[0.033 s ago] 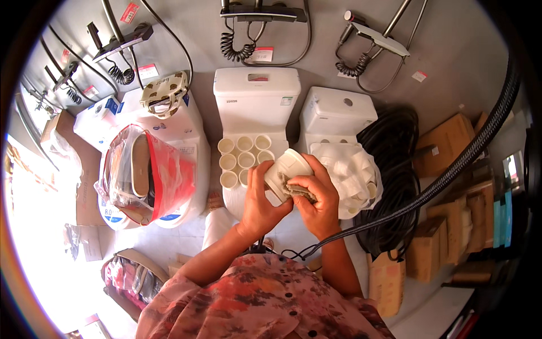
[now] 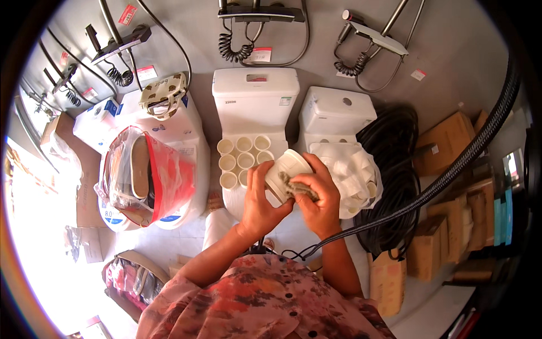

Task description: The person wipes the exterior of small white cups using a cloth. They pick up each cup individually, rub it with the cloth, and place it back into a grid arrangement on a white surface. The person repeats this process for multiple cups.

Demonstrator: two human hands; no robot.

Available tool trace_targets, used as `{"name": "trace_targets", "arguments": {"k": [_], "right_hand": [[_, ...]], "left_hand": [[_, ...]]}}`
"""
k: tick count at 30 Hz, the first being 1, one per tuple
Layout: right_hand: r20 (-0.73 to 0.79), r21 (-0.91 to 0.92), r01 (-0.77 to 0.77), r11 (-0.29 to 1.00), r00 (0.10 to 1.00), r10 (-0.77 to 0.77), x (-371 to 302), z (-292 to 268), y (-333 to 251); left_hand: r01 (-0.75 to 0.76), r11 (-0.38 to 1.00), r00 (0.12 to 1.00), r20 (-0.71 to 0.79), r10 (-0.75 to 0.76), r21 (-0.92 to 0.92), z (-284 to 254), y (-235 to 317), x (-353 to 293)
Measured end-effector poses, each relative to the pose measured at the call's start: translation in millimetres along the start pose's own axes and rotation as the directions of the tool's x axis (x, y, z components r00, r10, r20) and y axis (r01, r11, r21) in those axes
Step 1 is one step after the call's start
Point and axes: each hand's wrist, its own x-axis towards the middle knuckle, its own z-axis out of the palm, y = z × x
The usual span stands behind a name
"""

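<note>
In front of my chest, my left hand grips a cream-white plastic cup, which is tipped on its side. A crumpled grey-green cloth is pinched in my right hand and presses against the cup's wall. Just beyond my left hand, several similar pale cups stand upright with their mouths up on the lid of the middle white toilet. On the right-hand toilet lies a white plastic bag with more pale cups showing in it.
A clear and red bag with shoes rests on the left toilet, below a patterned handbag. Black coiled hose and cardboard boxes stand at right. An open box of packages sits lower left. Shower fittings hang on the wall.
The cloth under my right fingers has shifted slightly against the cup's wall. My left hand and the cup stay in about the same place.
</note>
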Motion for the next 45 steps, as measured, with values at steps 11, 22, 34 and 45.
{"name": "trace_targets", "arguments": {"k": [11, 22, 34, 45], "right_hand": [[-0.097, 0.216, -0.242, 0.946, 0.959, 0.268, -7, 3, 8], [-0.109, 0.268, -0.251, 0.93, 0.951, 0.289, -6, 5, 10], [-0.131, 0.482, -0.363, 0.797, 0.87, 0.475, -12, -7, 27], [-0.116, 0.345, -0.291, 0.892, 0.93, 0.348, -4, -3, 18]], "left_hand": [[-0.032, 0.997, 0.999, 0.038, 0.03, 0.066, 11, 0, -1], [-0.11, 0.983, 0.993, 0.057, 0.102, 0.145, 6, -2, 0], [0.688, 0.448, 0.724, 0.58, -0.374, -0.571, 4, -12, 16], [0.296, 0.926, 0.937, 0.257, -0.235, -0.235, 20, -7, 9]]}}
